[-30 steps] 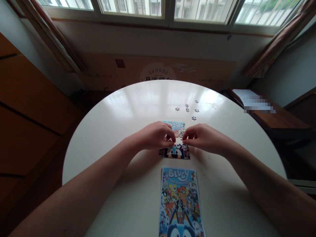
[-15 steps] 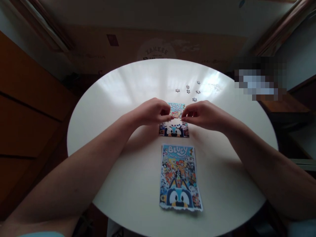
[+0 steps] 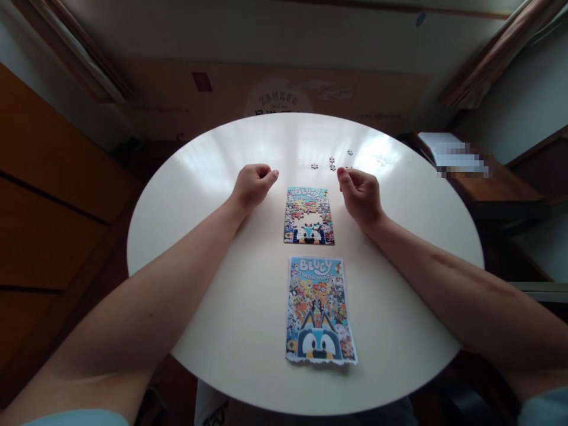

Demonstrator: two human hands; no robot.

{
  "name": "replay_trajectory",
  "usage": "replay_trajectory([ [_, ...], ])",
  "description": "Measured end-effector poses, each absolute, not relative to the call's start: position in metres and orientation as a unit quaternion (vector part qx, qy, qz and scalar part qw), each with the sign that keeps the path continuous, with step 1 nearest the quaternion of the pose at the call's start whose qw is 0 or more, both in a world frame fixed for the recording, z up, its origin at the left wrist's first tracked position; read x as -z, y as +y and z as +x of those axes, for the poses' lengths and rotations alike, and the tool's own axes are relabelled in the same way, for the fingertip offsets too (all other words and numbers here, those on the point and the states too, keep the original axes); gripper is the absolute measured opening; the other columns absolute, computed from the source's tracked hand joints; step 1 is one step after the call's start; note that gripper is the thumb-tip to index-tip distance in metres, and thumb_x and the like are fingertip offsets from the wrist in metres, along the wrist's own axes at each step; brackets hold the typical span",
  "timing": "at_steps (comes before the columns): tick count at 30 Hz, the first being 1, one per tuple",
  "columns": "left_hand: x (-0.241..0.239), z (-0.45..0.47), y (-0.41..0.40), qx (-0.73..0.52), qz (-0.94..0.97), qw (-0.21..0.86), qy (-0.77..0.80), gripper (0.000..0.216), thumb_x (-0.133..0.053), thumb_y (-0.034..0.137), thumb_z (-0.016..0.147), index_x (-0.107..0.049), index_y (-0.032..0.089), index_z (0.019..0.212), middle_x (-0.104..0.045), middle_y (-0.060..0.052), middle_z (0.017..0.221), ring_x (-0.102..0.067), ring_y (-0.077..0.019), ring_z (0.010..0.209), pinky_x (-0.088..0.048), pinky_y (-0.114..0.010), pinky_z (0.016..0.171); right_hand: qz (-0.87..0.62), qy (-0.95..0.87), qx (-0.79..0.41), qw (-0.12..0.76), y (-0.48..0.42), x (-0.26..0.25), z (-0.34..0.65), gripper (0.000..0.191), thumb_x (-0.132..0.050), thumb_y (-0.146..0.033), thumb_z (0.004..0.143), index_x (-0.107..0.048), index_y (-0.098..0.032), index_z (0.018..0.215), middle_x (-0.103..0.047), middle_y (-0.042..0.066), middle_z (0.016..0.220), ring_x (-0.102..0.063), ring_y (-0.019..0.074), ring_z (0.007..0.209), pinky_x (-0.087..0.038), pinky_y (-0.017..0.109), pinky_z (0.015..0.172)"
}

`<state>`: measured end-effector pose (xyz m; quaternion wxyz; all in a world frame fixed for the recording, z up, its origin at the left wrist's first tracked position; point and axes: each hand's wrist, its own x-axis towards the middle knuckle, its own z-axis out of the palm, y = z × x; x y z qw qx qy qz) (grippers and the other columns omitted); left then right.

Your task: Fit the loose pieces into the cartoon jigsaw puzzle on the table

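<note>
Flanking the puzzle (image 3: 307, 206), left hand (image 3: 252, 187) and right hand (image 3: 361, 194) are fisted (contents unseen), pieces (image 3: 332, 160) just past the right, toward the surface's far edge (image 3: 286, 115).

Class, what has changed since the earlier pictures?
The left hand moved off the puzzle to its left, the right hand to its right, each curling into a loose fist; whether either holds anything is unclear. The puzzle, printed sheet and visible loose pieces stayed put.

Puzzle (image 3: 310, 206) on tbl (image 3: 222, 331), pic sheet (image 3: 319, 307) in front, loose pcs (image 3: 332, 168) behind R
</note>
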<state>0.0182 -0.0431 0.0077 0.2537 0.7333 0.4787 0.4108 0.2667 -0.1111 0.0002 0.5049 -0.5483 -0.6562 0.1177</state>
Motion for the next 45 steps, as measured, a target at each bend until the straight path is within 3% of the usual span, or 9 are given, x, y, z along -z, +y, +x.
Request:
replay_trajectory([
  [10,-0.01,0.03,-0.042,-0.3,0.735,0.154,0.588,0.035,-0.057,0.032,0.083,-0.044,0.021,0.053,-0.043,0.001,0.052,-0.037,-0.014,0.054,-0.024,-0.032,0.059,-0.527,-0.631,-0.174,0.543,-0.105,0.008,0.263,0.049,-0.048,-0.05,0.098,-0.053,-0.02,0.059,-0.045,-0.001,0.053,-0.044,0.0119,0.054,-0.035,0.028,0.058],
  [16,-0.012,0.026,-0.029,-0.282,0.703,0.219,0.615,0.036,-0.059,0.034,0.082,-0.043,0.021,0.052,-0.039,0.002,0.049,-0.036,-0.0139,0.051,-0.023,-0.033,0.056,-0.495,-0.649,-0.19,0.545,-0.111,0.007,0.262,0.043,-0.055,-0.047,0.096,-0.067,-0.016,0.068,-0.045,-0.003,0.052,-0.041,0.0102,0.051,-0.031,0.026,0.054],
  [19,-0.01,0.023,-0.024,-0.302,0.665,0.285,0.621,0.036,-0.058,0.037,0.083,-0.042,0.022,0.055,-0.032,0.004,0.047,-0.032,-0.0131,0.047,-0.021,-0.032,0.054,-0.477,-0.66,-0.218,0.538,-0.114,0.004,0.265,0.036,-0.059,-0.043,0.094,-0.072,-0.015,0.076,-0.053,-0.001,0.057,-0.044,0.0101,0.054,-0.033,0.026,0.054],
  [22,-0.008,0.021,-0.025,-0.333,0.67,0.276,0.604,0.04,-0.059,0.037,0.084,-0.038,0.022,0.053,-0.03,0.005,0.047,-0.03,-0.0117,0.048,-0.022,-0.031,0.053,-0.448,-0.714,-0.237,0.484,-0.115,-0.001,0.271,0.025,-0.066,-0.037,0.091,-0.076,-0.014,0.088,-0.061,0.001,0.066,-0.047,0.0097,0.057,-0.037,0.026,0.055],
  [26,-0.009,0.02,-0.033,-0.359,0.722,0.211,0.552,0.043,-0.057,0.036,0.086,-0.036,0.021,0.052,-0.031,0.005,0.049,-0.03,-0.0108,0.05,-0.025,-0.03,0.055,-0.434,-0.771,-0.247,0.395,-0.115,-0.009,0.281,0.02,-0.068,-0.033,0.09,-0.075,-0.015,0.096,-0.054,-0.002,0.061,-0.04,0.0075,0.053,-0.034,0.025,0.052],
  [30,-0.023,0.024,-0.052,-0.319,0.834,0.127,0.431,0.042,-0.057,0.032,0.087,-0.035,0.02,0.054,-0.037,0.004,0.053,-0.033,-0.0109,0.053,-0.027,-0.031,0.057,-0.426,-0.809,-0.279,0.294,-0.118,-0.021,0.291,0.021,-0.067,-0.036,0.091,-0.072,-0.015,0.088,-0.054,-0.002,0.062,-0.042,0.0072,0.056,-0.034,0.024,0.052],
  [34,-0.038,0.038,-0.077,-0.177,0.936,0.129,0.277,0.04,-0.059,0.03,0.09,-0.04,0.019,0.056,-0.046,0.002,0.059,-0.036,-0.0105,0.053,-0.025,-0.03,0.053,-0.415,-0.837,-0.307,0.181,-0.123,-0.034,0.301,0.032,-0.064,-0.041,0.093,-0.067,-0.014,0.075,-0.051,-0.002,0.06,-0.039,0.007,0.057,-0.03,0.023,0.052],
  [45,-0.032,0.054,-0.089,-0.132,0.946,0.128,0.267,0.043,-0.073,0.036,0.085,-0.044,0.018,0.058,-0.05,0.003,0.06,-0.037,-0.0099,0.054,-0.025,-0.03,0.053,-0.419,-0.841,-0.331,0.084,-0.125,-0.035,0.296,0.029,-0.063,-0.037,0.091,-0.062,-0.014,0.072,-0.05,-0.003,0.061,-0.036,0.0072,0.057,-0.027,0.023,0.053],
])
